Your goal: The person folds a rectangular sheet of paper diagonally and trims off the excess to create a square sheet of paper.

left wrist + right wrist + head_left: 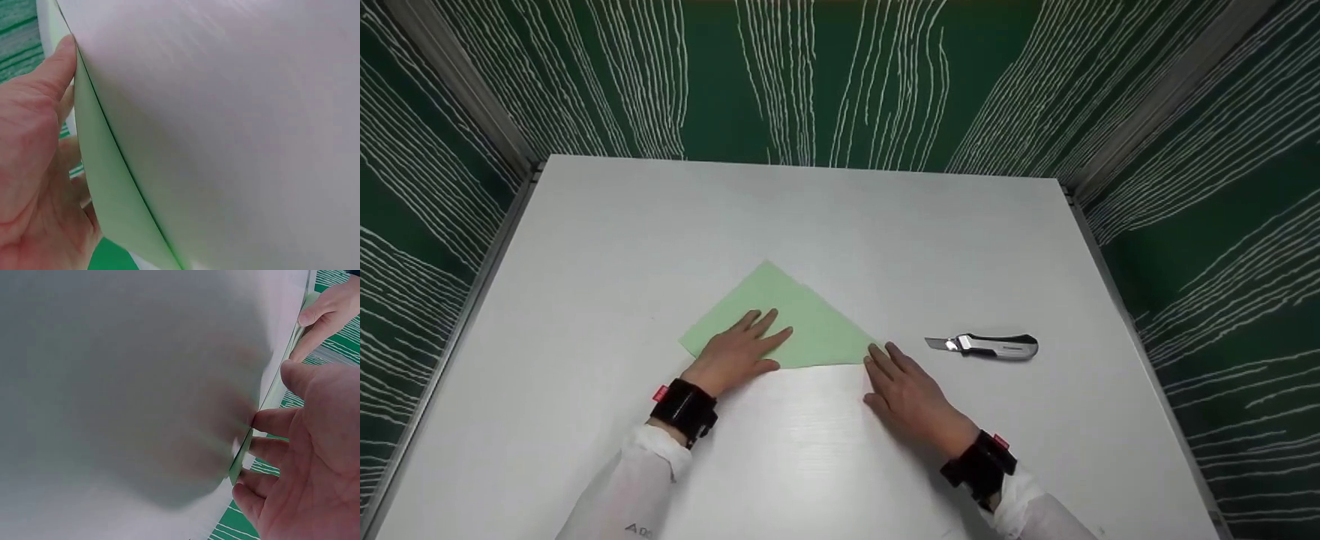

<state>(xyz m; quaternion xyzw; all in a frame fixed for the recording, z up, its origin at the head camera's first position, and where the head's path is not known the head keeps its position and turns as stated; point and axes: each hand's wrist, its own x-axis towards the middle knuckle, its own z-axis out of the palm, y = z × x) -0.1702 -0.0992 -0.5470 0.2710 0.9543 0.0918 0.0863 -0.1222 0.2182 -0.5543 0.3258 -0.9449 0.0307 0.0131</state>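
A light green sheet of paper, folded into a triangle, lies on the white table with its long edge toward the person. My left hand rests on its left part, fingers spread and straight. In the left wrist view the thumb of the left hand lies along the paper's near edge. At the right corner of the paper, my right hand touches it with extended fingertips. The right wrist view shows those fingers of the right hand against the thin green edge.
A utility knife with its blade out lies on the table to the right of the paper. The white table top ends at green walls with white streaks. A metal frame runs along the corners.
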